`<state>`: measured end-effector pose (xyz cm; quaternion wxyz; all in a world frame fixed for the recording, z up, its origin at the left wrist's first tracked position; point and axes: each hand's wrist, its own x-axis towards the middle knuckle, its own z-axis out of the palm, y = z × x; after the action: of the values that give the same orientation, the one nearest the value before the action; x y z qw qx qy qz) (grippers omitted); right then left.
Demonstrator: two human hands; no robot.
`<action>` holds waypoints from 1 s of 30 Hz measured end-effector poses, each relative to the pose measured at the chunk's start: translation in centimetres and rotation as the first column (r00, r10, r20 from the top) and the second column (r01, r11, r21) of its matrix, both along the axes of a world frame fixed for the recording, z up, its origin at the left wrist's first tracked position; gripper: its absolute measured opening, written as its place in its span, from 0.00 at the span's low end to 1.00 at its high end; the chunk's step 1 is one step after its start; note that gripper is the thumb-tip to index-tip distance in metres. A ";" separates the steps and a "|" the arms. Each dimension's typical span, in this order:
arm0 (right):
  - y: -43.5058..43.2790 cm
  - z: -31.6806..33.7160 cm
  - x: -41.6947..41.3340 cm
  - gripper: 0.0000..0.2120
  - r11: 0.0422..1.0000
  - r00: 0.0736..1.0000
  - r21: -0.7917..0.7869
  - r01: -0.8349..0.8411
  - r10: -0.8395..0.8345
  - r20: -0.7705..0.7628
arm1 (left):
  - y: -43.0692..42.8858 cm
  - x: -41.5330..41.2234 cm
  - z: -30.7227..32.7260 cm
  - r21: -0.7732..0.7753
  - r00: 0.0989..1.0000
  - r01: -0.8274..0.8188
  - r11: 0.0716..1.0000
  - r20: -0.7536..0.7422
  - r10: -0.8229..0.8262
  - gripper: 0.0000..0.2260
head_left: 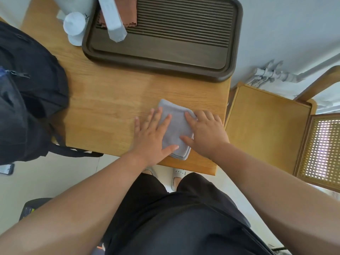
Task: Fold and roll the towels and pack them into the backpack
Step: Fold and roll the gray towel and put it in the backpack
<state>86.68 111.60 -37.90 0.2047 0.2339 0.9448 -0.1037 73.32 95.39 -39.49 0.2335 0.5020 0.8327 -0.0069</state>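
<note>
A small grey towel (176, 126), folded into a thick rectangle, lies near the front right corner of the wooden table (110, 100). My left hand (151, 135) lies flat with spread fingers on the towel's left side. Over the towel's right edge, my right hand (206, 133) presses down, also flat. Neither hand grips the cloth. A black backpack (31, 92) stands at the table's left end, with a zipper pull showing. A brown cloth (128, 13) lies on the dark tray at the back, partly under a grey bar.
A dark slatted tray (226, 57) fills the back of the table. A white container (74, 24) stands at its left. A wooden chair (266, 126) with a cane back sits right of the table. A phone (6, 169) lies on the floor at left.
</note>
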 end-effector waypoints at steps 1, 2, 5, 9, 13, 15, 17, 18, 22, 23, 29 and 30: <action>-0.4 0.6 0.2 0.35 0.999 0.999 -0.003 0.033 -0.033 0.000 | -0.7 -0.2 0.2 0.056 0.998 -0.061 0.997 -0.011 0.062 0.44; -0.8 1.1 0.5 0.32 0.997 0.998 -0.039 0.065 -0.065 0.014 | -1.3 -0.4 0.3 0.084 0.992 -0.123 0.989 -0.019 0.125 0.43; -1.3 2.1 1.3 0.24 0.969 0.988 -0.196 0.154 -0.147 0.049 | -2.7 -1.2 0.3 0.017 0.977 -0.212 0.977 0.004 0.212 0.43; 0.0 2.4 0.8 0.17 0.955 0.969 -0.238 0.177 -0.212 -0.128 | -2.7 -2.6 0.1 -0.008 0.981 -0.195 0.981 0.007 0.195 0.47; 1.0 2.3 -2.7 0.35 0.981 0.990 -0.192 -0.015 -0.012 -0.138 | -0.6 -3.8 0.6 -0.016 0.977 -0.214 0.977 -0.026 0.213 0.47; 1.3 1.9 -4.8 0.47 0.980 0.990 -0.142 -0.139 0.132 -0.057 | 0.6 -4.3 0.7 -0.050 0.978 -0.206 0.977 -0.029 0.204 0.44; 1.7 1.5 -6.3 0.52 0.971 0.976 -0.110 -0.212 0.215 0.020 | 1.6 -4.8 0.8 -0.073 0.975 -0.221 0.972 0.005 0.222 0.40; 1.9 1.4 -6.8 0.52 0.968 0.970 -0.099 -0.231 0.237 0.049 | 1.9 -5.0 1.0 -0.088 0.972 -0.229 0.969 0.021 0.232 0.38; 1.8 1.7 -7.6 0.42 0.953 0.949 -0.023 -0.302 0.303 0.082 | 3.0 -5.5 1.6 -0.169 0.962 -0.242 0.955 0.087 0.259 0.30; 1.7 1.8 -7.5 0.38 0.952 0.949 -0.015 -0.306 0.306 0.078 | 3.1 -5.5 1.7 -0.172 0.963 -0.238 0.956 0.090 0.256 0.27; 1.4 2.0 -6.3 0.30 0.968 0.976 -0.129 -0.215 0.217 0.006 | 2.2 -4.9 1.7 -0.028 0.984 -0.156 0.987 0.082 0.157 0.19; 1.4 2.1 -6.2 0.33 0.968 0.980 -0.152 -0.198 0.200 0.000 | 2.2 -4.9 1.8 0.002 0.988 -0.134 0.991 0.082 0.133 0.17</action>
<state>80.50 113.03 -35.84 0.2383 0.1224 0.9513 -0.1524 68.46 97.57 -37.67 0.2656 0.4458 0.8542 0.0325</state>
